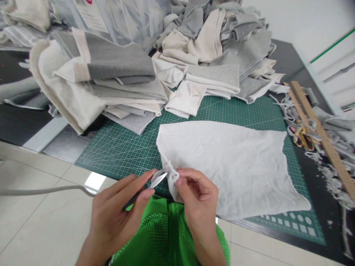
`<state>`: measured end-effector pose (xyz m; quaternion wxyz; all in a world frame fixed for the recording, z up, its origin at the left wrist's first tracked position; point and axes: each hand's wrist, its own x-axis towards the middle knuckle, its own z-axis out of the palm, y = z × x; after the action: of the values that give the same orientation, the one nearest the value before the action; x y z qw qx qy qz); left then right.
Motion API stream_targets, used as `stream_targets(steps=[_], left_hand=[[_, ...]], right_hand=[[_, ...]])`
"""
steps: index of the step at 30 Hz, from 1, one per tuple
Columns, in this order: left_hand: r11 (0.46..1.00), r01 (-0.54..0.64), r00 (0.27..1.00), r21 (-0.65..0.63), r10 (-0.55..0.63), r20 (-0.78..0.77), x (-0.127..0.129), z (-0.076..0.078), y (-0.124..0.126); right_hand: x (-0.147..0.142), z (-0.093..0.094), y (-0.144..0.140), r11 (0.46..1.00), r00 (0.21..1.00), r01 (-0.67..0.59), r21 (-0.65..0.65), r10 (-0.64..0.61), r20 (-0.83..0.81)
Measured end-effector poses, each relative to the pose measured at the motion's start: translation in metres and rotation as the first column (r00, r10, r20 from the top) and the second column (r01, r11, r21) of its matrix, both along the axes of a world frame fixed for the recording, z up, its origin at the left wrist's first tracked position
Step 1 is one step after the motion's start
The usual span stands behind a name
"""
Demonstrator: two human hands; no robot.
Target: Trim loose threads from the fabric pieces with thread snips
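A piece of white fabric [230,162] lies flat on the green cutting mat [124,147], its near left corner lifted off the mat. My right hand [198,195] pinches that frayed corner between thumb and fingers. My left hand [116,210] grips small thread snips [158,178], whose metal tips point right and touch the pinched corner. Both hands hover above the table's front edge, over a green mesh garment [163,236] on my body.
Piles of grey and cream fabric pieces [116,77] crowd the back of the table. Gold-handled scissors [302,137], a wooden ruler [324,136] and fabric scraps lie at the right. A grey cable [41,191] runs over the tiled floor at the left.
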<state>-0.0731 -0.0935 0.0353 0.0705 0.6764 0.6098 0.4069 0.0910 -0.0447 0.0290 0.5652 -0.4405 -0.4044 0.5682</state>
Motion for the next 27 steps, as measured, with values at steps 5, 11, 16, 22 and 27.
stream_targets(steps=[5,11,16,22,27], left_hand=[[0.996,-0.081,0.993,-0.048,0.085,0.086,-0.005,-0.002,0.005],[0.945,-0.270,0.953,-0.182,0.290,0.092,-0.011,-0.006,0.015],[0.914,-0.333,0.938,-0.231,0.295,-0.185,-0.008,-0.008,0.017],[0.952,-0.292,0.951,-0.091,0.279,-0.134,-0.004,-0.010,0.015],[0.949,-0.281,0.959,-0.140,0.274,-0.068,-0.007,-0.021,0.018]], right_hand=[[0.001,-0.005,0.000,1.000,0.998,0.003,-0.022,-0.004,-0.056],[0.002,-0.008,-0.001,0.999,0.996,0.006,-0.034,-0.009,-0.091],[0.004,-0.013,0.000,0.995,0.990,0.027,-0.100,-0.040,-0.133],[0.000,-0.013,0.002,0.993,0.993,0.078,-0.093,-0.086,-0.083],[-0.004,-0.004,0.001,1.000,0.998,0.004,-0.012,-0.003,0.063]])
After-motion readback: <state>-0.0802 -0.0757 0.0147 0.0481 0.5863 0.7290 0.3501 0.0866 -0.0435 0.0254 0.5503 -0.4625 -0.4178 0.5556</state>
